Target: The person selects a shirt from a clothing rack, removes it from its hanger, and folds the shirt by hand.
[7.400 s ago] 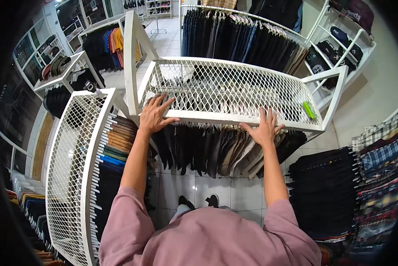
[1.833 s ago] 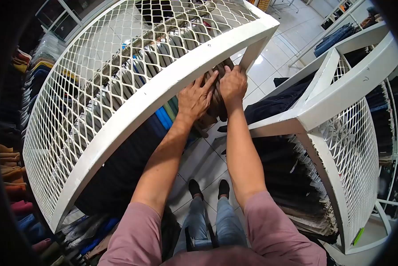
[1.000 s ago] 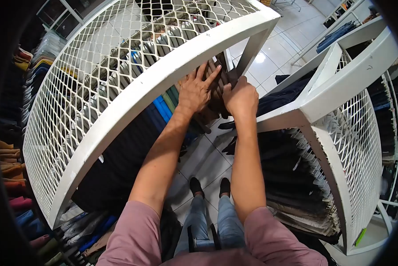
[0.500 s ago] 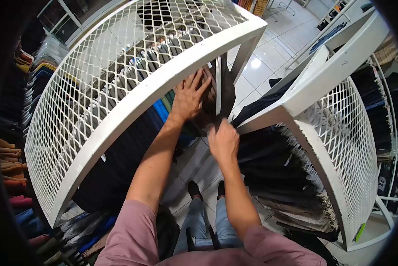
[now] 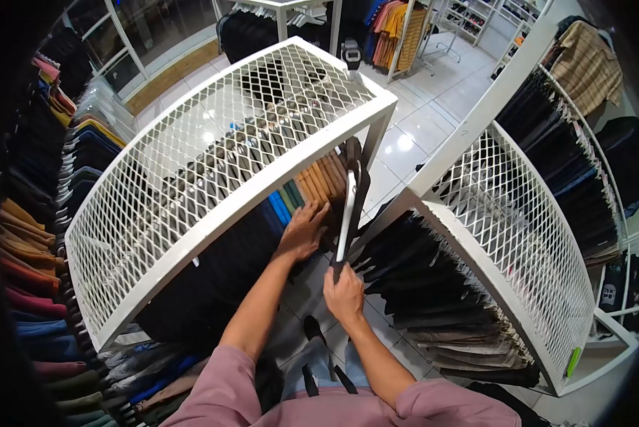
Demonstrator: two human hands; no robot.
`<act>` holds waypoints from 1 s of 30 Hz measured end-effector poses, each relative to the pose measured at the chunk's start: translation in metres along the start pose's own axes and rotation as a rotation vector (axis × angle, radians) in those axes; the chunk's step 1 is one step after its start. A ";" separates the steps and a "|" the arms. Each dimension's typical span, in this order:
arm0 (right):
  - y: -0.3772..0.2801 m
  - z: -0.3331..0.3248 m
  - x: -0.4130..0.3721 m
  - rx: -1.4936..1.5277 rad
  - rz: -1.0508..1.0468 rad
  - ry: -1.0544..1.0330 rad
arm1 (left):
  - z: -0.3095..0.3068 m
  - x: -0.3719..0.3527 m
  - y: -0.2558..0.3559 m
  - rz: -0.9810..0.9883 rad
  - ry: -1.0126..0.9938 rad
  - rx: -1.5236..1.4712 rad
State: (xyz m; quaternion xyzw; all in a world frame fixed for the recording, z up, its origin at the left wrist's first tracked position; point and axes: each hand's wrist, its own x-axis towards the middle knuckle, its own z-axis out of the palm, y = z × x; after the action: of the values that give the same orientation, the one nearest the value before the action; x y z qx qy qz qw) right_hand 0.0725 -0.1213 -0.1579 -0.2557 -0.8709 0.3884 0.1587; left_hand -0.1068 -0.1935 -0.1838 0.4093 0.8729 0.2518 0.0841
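My right hand [image 5: 343, 293] grips the lower end of a dark pair of trousers on a white hanger [image 5: 350, 201], pulled out from the end of the curved white mesh rack [image 5: 213, 146]. My left hand [image 5: 304, 233] rests with fingers spread against the hanging brown and tan trousers [image 5: 323, 181] under the rack's rim, beside blue and green ones [image 5: 282, 205]. Both arms wear pink sleeves.
A second white mesh rack [image 5: 508, 213] full of dark trousers stands to the right. Coloured folded or hung garments [image 5: 28, 270] line the left wall. White tiled floor [image 5: 419, 121] runs between racks; more clothing racks [image 5: 397, 25] stand at the far back.
My right hand has drawn the dark trousers on the hanger out and down from the rack end. My left hand slid lower onto the hanging trousers. The view has pulled back.
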 end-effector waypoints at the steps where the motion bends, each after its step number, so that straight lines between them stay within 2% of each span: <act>1: -0.004 -0.011 -0.007 0.007 0.009 -0.002 | -0.002 -0.009 0.002 -0.021 0.000 -0.011; 6: -0.019 -0.065 -0.045 -0.012 -0.024 -0.032 | -0.035 -0.052 0.039 -0.015 0.095 -0.154; 8: -0.024 -0.087 -0.058 0.004 -0.141 -0.028 | -0.059 -0.060 0.061 -0.017 0.110 -0.187; 10: -0.042 -0.125 -0.069 -0.072 -0.140 -0.082 | -0.077 -0.067 0.082 0.129 0.303 -0.183; 12: -0.056 -0.165 -0.076 -0.118 -0.167 -0.121 | -0.100 -0.067 0.102 0.142 0.311 -0.237; 14: -0.071 -0.204 -0.081 -0.142 -0.241 -0.119 | -0.120 -0.061 0.119 0.243 0.402 -0.217; 18: -0.103 -0.285 -0.089 -0.064 -0.240 -0.285 | -0.153 -0.045 0.149 0.409 0.437 -0.209; 19: -0.101 -0.301 -0.089 -0.069 -0.306 -0.296 | -0.161 -0.043 0.157 0.429 0.445 -0.180; 21: -0.108 -0.341 -0.093 -0.101 -0.279 -0.298 | -0.181 -0.038 0.172 0.472 0.428 -0.104; 22: -0.112 -0.361 -0.093 -0.104 -0.245 -0.316 | -0.187 -0.036 0.182 0.507 0.519 0.009; 24: -0.111 -0.396 -0.093 -0.117 -0.153 -0.290 | -0.208 -0.044 0.212 0.499 0.504 -0.009; 26: -0.100 -0.418 -0.097 -0.111 -0.207 -0.116 | -0.223 -0.045 0.234 0.643 0.570 -0.035; 28: -0.114 -0.438 -0.112 -0.163 -0.075 0.034 | -0.239 -0.059 0.265 0.580 0.518 -0.038; 30: -0.113 -0.454 -0.124 -0.238 -0.211 0.203 | -0.252 -0.068 0.292 0.618 0.521 -0.070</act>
State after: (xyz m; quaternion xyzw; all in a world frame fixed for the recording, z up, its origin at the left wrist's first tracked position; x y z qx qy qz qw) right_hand 0.3528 0.0140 0.2123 -0.2180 -0.9122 0.2358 0.2544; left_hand 0.0449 -0.1808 0.1773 0.5720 0.6917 0.3899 -0.2058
